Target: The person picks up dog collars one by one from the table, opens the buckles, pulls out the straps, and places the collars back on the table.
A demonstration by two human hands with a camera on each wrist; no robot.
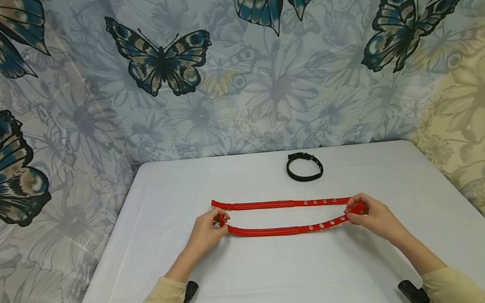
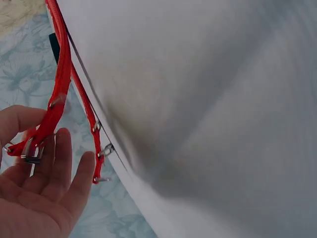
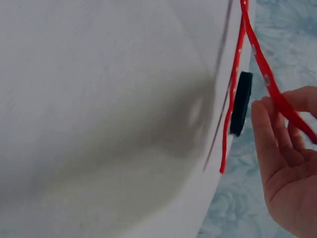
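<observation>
Left hand (image 1: pixel 206 229) is closed lightly around the buckle end of the near red strap (image 1: pixel 267 232), whose plain end is pinched by the right hand (image 1: pixel 373 214). This strap is held on the near side of the black collar (image 1: pixel 305 178), stretching past it both ways. Between that strap and the black collar, the far red strap (image 1: pixel 264 205) is seen lying on the desk (image 1: pixel 253 271), gripped by neither hand.

A slip seems likeliest right of the black collar — the smooth strip could be pulled from the fingertips if the span were drawn tight. The far red strap could be snagged by the metal buckle (image 2: pixel 32 159) if both were brought together, and the black collar could be nudged if the held strap were carried toward it.
</observation>
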